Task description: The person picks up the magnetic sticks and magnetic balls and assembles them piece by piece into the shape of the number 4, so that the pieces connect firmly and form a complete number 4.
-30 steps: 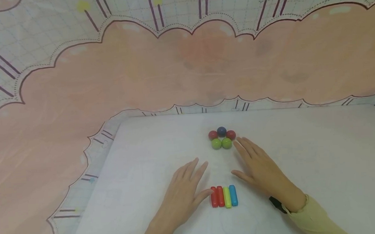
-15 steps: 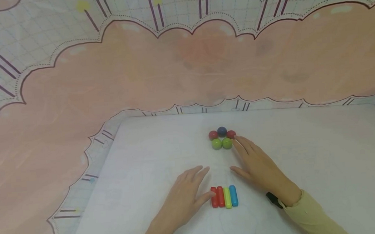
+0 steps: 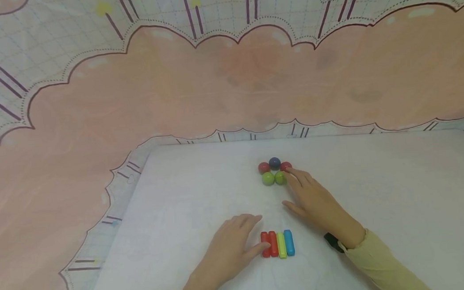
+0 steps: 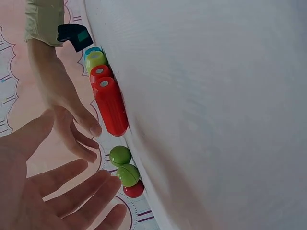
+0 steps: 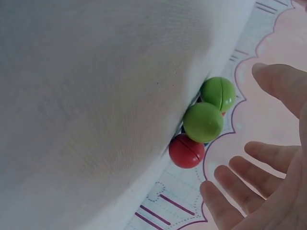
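Side by side on the white table lie two red rods (image 3: 273, 243), a yellow-green rod (image 3: 281, 245) and a blue rod (image 3: 289, 242). My left hand (image 3: 230, 247) hovers left of them, fingers spread; its thumb overlaps the leftmost red rod in the head view. Farther back, several small balls form a ring: a blue ball (image 3: 274, 162), red balls (image 3: 263, 168) and green balls (image 3: 268, 178). My right hand (image 3: 317, 202) is at the ring's right side, its fingertips overlapping the right red ball and right green ball. Neither hand grips anything.
The white tabletop (image 3: 398, 188) spreads around both groups. A cloth with cloud shapes and stripes (image 3: 212, 84) covers the area behind and to the left. Dark bands (image 3: 333, 242) are on the wrists, below pale yellow sleeves (image 3: 382, 260).
My right hand has moved slightly left, its fingertips now over the right-hand balls. The left hand's fingers have drawn nearer the rods and bent a little. Rods and balls stay put.
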Available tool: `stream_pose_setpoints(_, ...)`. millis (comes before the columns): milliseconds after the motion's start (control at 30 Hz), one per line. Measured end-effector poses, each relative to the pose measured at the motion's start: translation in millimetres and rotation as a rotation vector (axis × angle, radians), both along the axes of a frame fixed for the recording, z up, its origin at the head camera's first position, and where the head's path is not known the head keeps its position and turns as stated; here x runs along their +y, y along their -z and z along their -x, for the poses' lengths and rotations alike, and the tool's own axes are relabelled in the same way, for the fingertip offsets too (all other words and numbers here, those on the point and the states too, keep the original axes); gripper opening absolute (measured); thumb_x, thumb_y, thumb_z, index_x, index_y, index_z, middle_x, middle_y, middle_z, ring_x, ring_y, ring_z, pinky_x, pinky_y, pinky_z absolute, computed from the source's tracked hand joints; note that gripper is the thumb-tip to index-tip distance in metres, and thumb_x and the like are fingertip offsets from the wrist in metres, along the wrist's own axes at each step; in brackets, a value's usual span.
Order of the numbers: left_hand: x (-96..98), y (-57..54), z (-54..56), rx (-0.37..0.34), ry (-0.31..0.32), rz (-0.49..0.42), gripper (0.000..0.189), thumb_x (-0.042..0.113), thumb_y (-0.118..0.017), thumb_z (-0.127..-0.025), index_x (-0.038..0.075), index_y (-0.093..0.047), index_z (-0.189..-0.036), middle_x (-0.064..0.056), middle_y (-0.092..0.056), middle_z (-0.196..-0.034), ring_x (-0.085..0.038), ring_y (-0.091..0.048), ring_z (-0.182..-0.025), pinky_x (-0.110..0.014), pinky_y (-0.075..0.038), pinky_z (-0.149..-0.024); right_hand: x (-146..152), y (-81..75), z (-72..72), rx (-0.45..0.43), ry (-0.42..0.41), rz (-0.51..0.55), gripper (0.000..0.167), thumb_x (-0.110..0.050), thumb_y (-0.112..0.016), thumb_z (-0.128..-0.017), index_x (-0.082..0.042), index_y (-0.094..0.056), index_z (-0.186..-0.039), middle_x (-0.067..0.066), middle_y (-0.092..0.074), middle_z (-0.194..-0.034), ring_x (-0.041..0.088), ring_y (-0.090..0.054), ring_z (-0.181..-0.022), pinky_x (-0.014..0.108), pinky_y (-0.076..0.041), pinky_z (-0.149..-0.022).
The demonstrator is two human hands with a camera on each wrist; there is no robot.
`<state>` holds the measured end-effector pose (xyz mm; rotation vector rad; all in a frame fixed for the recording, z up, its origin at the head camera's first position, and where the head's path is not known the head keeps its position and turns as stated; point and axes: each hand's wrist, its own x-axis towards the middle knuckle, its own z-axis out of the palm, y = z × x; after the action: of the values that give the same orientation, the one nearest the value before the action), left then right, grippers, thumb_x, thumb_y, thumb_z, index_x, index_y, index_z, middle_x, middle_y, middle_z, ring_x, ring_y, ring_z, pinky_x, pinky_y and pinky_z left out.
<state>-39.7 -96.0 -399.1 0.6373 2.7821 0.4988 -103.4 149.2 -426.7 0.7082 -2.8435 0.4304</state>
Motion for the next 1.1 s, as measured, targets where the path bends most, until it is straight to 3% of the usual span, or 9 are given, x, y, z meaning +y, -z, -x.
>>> stream_pose_setpoints(533, 3.4, 0.2, 0.9, -0.059, 0.003, 0.032, 0.056, 0.051, -0.072, -0.087, 0.022, -0.061, -0.134, 0.002, -0.065, -0.128, -0.018, -0.06, -0.117, -0.043, -0.051, -0.101, -9, 1.1, 9.4, -0.073, 0.005, 0.006, 0.07, -0.031, -0.075, -0.089, -0.002, -0.044, -0.145, 0.018, -0.047, -0.145, 0.033, -0.044, -0.135, 0.047, -0.044, -0.107)
stream_pose_setpoints(1100, 8.9, 3.4, 2.2, -0.065, 0.052, 0.056, 0.05, 0.047, -0.077, -0.083, 0.022, -0.066, -0.125, 0.006, -0.069, -0.115, -0.012, -0.064, -0.101, -0.035, -0.055, -0.092, -11, 4.4, 16.4, -0.045, -0.022, -0.01, 0.065, -0.024, -0.077, -0.087, 0.0, -0.049, -0.141, 0.017, -0.051, -0.14, 0.031, -0.048, -0.13, 0.044, -0.046, -0.106)
